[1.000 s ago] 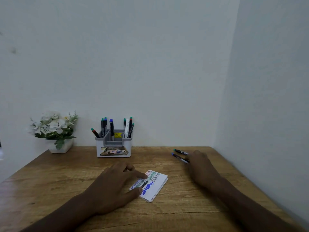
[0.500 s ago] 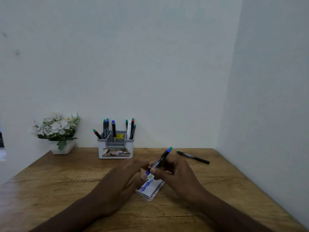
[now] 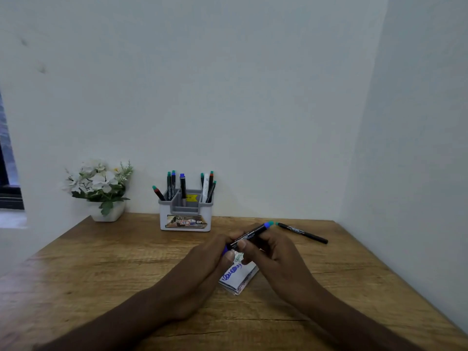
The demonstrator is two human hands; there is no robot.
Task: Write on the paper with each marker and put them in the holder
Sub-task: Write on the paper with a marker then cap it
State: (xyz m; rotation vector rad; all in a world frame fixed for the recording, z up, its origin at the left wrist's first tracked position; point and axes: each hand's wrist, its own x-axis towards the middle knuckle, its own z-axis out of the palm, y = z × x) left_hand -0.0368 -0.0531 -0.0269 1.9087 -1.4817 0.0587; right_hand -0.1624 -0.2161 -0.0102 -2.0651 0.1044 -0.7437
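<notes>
since a second ago you've lifted the marker (image 3: pixel 249 235) mid-frame over the paper (image 3: pixel 238 277); left hand (image 3: pixel 207 259) and right hand (image 3: pixel 271 252) both pinch it.

On our wooden table (image 3: pixel 101 269) sit a holder (image 3: pixel 185 219), flowerpot (image 3: pixel 107 212), paper (image 3: pixel 239 277) and a black marker (image 3: pixel 302 233).

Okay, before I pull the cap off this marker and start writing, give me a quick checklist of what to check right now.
1. Marker gripped by right hand: ok.
2. Left hand pinching its blue cap end: ok.
3. Cap off: cannot tell.
4. Paper lies below the hands, on the table: ok.
5. Paper pinned down: not ok, neither hand rests on it.
6. Holder upright, centre slot has room: ok.
</notes>
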